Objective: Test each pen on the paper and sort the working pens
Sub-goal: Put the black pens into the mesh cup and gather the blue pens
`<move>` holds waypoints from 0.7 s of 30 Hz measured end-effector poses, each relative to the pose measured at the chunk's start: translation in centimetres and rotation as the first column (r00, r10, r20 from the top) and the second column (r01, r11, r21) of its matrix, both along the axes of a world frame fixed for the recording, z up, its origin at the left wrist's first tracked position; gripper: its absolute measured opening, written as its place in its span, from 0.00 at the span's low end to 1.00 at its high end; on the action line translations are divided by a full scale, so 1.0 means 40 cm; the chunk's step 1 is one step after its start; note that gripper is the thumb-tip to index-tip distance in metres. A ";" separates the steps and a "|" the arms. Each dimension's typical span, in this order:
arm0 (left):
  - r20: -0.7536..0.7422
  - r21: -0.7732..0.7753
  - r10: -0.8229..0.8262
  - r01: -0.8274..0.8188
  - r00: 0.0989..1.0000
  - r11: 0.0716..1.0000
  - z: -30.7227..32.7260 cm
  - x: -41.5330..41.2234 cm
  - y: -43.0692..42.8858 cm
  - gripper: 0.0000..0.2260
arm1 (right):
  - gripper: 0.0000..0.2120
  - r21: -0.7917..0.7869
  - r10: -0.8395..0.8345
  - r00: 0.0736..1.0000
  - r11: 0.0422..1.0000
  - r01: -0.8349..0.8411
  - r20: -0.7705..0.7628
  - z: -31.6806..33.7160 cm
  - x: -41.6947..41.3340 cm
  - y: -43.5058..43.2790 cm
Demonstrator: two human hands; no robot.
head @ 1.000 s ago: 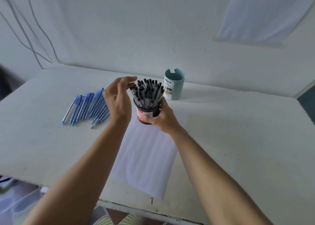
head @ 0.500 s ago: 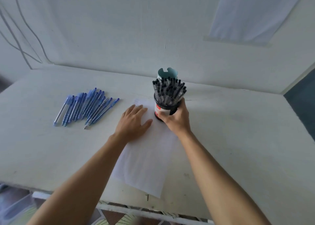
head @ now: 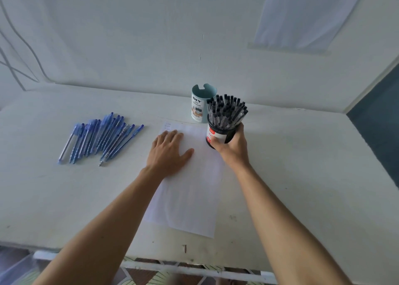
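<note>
At the far end of the paper (head: 190, 194): placing the pen cup (head: 218, 134)
Left hand (head: 167, 153) lies flat, fingers spread, pressing the sheet onto the tabletop (head: 302, 177). Right hand (head: 232, 151) grips the cup of black pens (head: 226, 110) at the sheet's far-right corner, just beside the teal organizer (head: 199, 105). Blue pens (head: 99, 138) lie well to the left. Recommended: seat the cup upright clear of the writing area, then draw one pen while the flat hand restrains the sheet.
</note>
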State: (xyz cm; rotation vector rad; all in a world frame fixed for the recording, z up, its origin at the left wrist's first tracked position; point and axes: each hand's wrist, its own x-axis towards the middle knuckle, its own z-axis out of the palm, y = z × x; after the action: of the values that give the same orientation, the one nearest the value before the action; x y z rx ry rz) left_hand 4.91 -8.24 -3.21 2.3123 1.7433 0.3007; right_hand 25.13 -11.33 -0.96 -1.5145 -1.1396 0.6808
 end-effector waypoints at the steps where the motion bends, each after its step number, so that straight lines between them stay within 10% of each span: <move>1: 0.012 -0.007 0.004 -0.004 1.000 1.000 0.001 -0.002 0.003 0.32 | 0.33 -0.009 0.001 1.000 1.000 -0.001 0.027 -0.003 0.003 -0.001; 8: 0.069 -0.032 0.054 -0.052 0.996 0.998 0.056 0.007 0.037 0.22 | 0.47 -0.338 0.068 0.749 0.916 0.215 0.659 -0.056 -0.009 -0.045; 14: 0.424 0.173 -0.083 0.009 0.902 0.985 0.093 0.075 0.088 0.25 | 0.48 -0.391 0.140 0.629 0.877 0.281 0.765 -0.069 -0.019 -0.072; 21: 0.263 0.266 -0.202 0.131 0.943 0.955 0.112 0.128 0.167 0.29 | 0.48 -0.379 0.119 0.619 0.873 0.308 0.777 -0.069 -0.028 -0.069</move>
State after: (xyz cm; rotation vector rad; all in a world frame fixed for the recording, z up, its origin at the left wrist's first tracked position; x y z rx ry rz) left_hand 10.03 -1.57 1.28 2.4138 1.4258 0.8185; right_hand 24.02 -14.09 -3.72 -2.4378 -1.5837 0.1769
